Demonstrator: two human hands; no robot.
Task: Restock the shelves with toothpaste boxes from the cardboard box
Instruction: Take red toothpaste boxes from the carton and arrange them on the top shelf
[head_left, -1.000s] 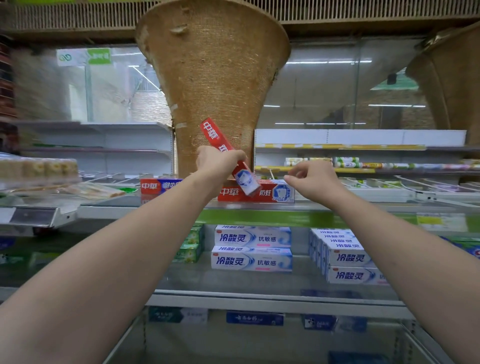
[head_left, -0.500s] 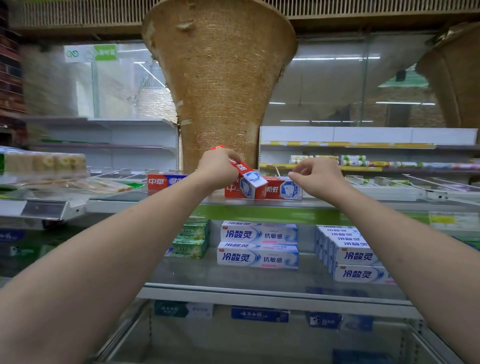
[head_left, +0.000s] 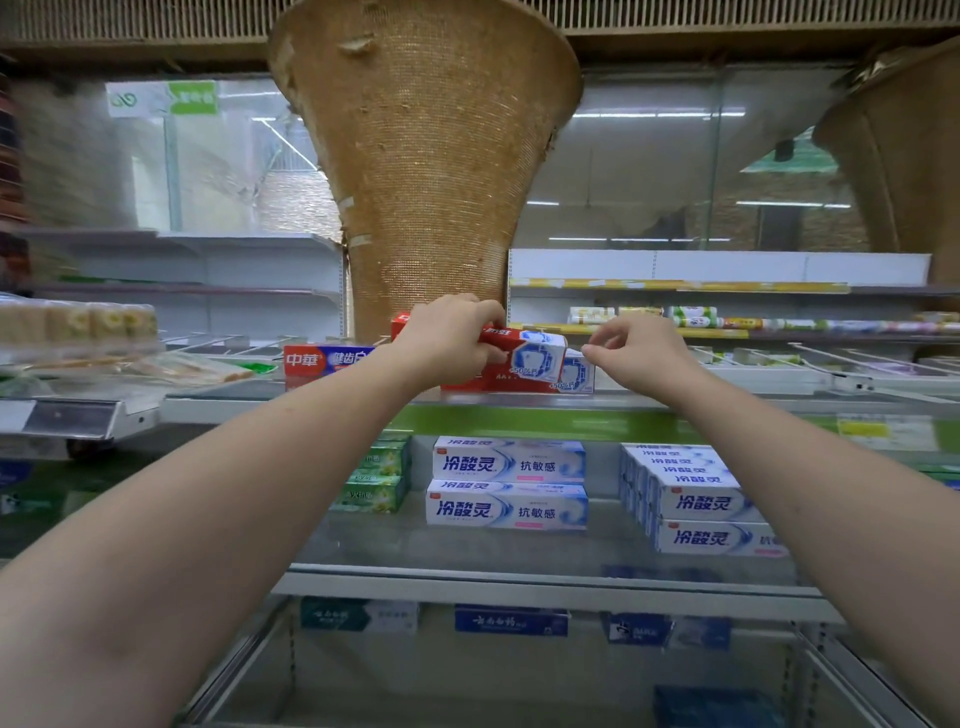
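In the head view, the left hand (head_left: 451, 338) gripped a red toothpaste box (head_left: 524, 349) marked "+50%", its long axis lying left to right on another red box (head_left: 519, 382). Right of it, the right hand (head_left: 636, 353) hung curled, holding nothing. Left stood a box (head_left: 328, 359) marked "中華".

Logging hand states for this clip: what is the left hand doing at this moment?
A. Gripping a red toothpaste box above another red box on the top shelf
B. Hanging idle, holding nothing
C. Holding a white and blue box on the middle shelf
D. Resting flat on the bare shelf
A: the left hand is curled round the red toothpaste box, which sits just over the red box on the top shelf; the right hand holds nothing.
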